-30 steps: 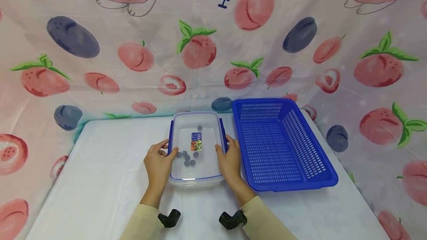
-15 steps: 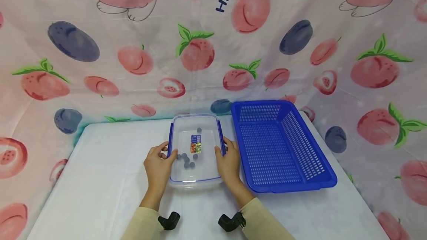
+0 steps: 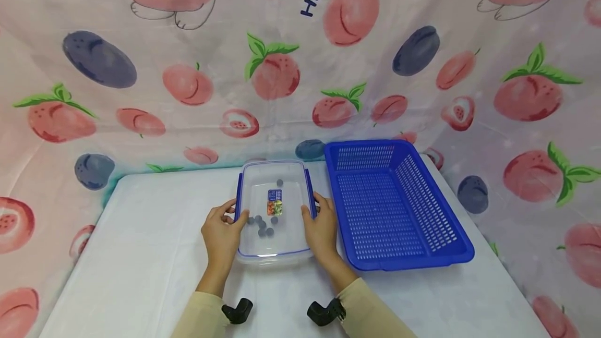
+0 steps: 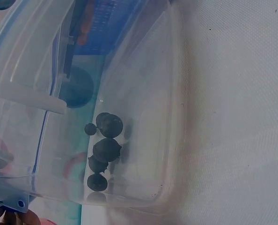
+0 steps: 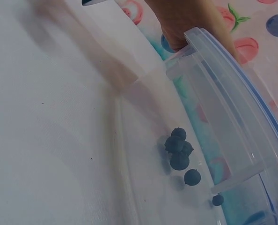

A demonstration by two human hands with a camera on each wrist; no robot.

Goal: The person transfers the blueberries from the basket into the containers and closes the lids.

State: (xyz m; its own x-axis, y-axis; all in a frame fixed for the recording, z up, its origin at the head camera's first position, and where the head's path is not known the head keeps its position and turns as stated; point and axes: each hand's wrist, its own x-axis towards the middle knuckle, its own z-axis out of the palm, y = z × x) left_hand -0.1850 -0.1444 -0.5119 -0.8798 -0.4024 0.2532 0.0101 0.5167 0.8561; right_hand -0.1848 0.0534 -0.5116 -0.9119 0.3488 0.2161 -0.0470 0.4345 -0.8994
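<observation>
A clear plastic container [image 3: 274,246] with a blue-trimmed lid and blue side clasps stands on the white table [image 3: 141,254]. Several dark blueberries [image 3: 263,226] lie inside it, seen also in the left wrist view as blueberries [image 4: 106,150] and in the right wrist view as blueberries [image 5: 179,150]. My left hand [image 3: 220,233] grips the container's left side at the clasp. My right hand [image 3: 321,228] grips its right side at the other clasp. A small coloured label [image 3: 274,202] sits on the lid.
A blue perforated plastic basket [image 3: 451,244] stands just right of the container, almost touching my right hand. A fruit-printed cloth [image 3: 281,67] hangs behind and around the table. Bare tabletop stretches to the left and front.
Both hands stay on the container's sides. Only the head view has shifted slightly.
</observation>
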